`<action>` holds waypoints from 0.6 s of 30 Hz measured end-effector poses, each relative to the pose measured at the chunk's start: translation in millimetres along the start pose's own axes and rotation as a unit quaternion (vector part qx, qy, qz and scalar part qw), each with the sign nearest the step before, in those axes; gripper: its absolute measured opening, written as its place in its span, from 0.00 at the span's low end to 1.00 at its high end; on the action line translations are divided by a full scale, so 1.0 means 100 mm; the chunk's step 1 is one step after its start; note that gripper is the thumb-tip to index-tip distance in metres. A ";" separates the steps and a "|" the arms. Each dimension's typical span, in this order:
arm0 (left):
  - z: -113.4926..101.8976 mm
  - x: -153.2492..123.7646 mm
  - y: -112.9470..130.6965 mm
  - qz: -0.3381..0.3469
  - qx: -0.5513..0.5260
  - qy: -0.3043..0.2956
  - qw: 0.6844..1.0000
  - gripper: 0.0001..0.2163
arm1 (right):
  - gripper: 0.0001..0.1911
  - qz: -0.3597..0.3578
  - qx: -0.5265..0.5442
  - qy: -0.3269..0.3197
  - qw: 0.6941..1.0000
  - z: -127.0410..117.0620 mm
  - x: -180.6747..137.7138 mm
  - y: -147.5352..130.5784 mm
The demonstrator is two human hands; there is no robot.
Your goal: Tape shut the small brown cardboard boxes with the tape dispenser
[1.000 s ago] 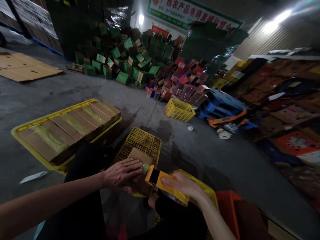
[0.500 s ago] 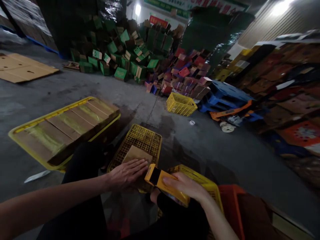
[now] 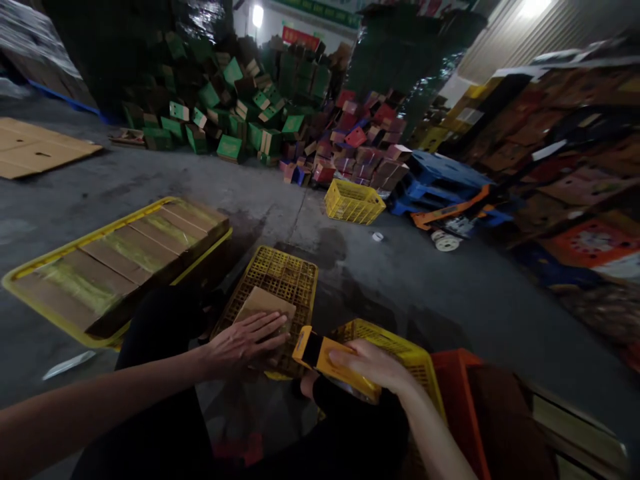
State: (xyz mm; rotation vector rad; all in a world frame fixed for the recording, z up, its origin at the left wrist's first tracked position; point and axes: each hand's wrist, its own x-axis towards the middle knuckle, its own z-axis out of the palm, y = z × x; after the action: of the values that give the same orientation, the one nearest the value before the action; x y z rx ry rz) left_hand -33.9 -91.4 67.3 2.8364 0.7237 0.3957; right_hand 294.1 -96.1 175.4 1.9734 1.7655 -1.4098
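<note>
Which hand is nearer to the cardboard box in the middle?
Left. The left hand lies on the cardboard box; the right hand is off to its right, gripping the orange tape dispenser.

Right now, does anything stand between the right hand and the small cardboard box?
Yes: the orange tape dispenser that the right hand grips points toward the box, and the left hand lies flat across the box's near part. Nothing else visible blocks the way.

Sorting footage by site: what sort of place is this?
Probably a warehouse or packing area: heaped green cartons, a pallet jack by stacked blue pallets, and taped boxes lined up in a yellow-rimmed crate.
</note>
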 end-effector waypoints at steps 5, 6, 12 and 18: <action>0.02 0.10 0.15 0.012 0.018 -0.016 1.000 0.48 | 0.30 -0.024 0.032 -0.005 0.999 0.04 0.02 0.03; 0.03 0.12 0.17 0.017 0.023 -0.018 0.999 0.46 | 0.31 -0.027 0.042 -0.010 0.999 0.04 0.03 0.04; 0.07 0.16 0.17 0.024 0.022 -0.027 0.999 0.44 | 0.32 -0.035 0.059 -0.027 0.997 0.04 0.01 0.20; 0.07 0.14 0.12 0.026 -0.007 -0.031 0.999 0.46 | 0.32 -0.021 0.034 -0.015 0.999 -0.08 -0.09 0.46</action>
State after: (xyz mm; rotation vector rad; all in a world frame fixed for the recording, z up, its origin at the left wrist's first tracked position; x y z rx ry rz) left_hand -14.4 -95.2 67.0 2.8448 0.6333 0.3189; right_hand 338.2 -110.8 165.0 1.9473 1.7790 -1.5243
